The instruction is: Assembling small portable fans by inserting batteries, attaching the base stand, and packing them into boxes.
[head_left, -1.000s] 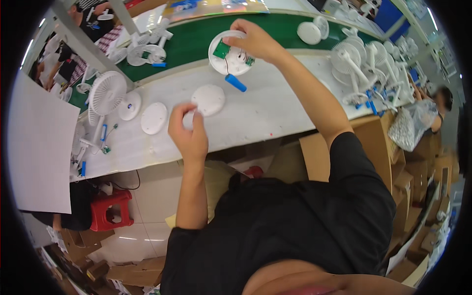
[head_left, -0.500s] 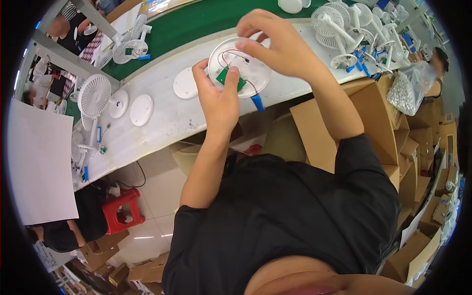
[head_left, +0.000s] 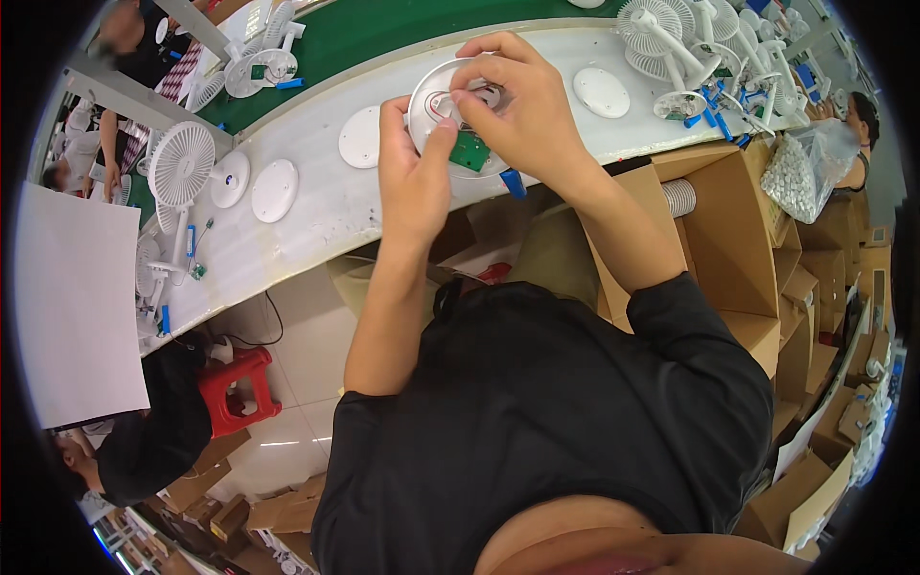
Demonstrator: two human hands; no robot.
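**At the bench edge: both hands closed on the round fan base**

Over the near edge of the white bench point(head_left: 316, 216), the round white base point(head_left: 436, 101) was held up between both hands, its open underside toward the camera, with a green circuit board point(head_left: 470, 150) and a blue part point(head_left: 513, 182) hanging at its lower rim. The left hand point(head_left: 414, 182) gripped the base from below, thumb pressed on its rim. The right hand point(head_left: 522, 110) came over the top, its grip narrow, fingertips pinched at something small inside the shell; what they pinched was too small to tell.

To do this step well, I judged the left hand should keep the shell steady and level while the right worked with fingertips only, so the thin wires near the board were not tugged. Bracing the wrists near the bench would help.

Half a second before, the base had sat lower and more central under the hands; now it had risen toward the upper part of the view and the hands were closer together. A second before, the left hand had been apart, by loose white discs point(head_left: 275, 190) on the bench, while only the right held the base.
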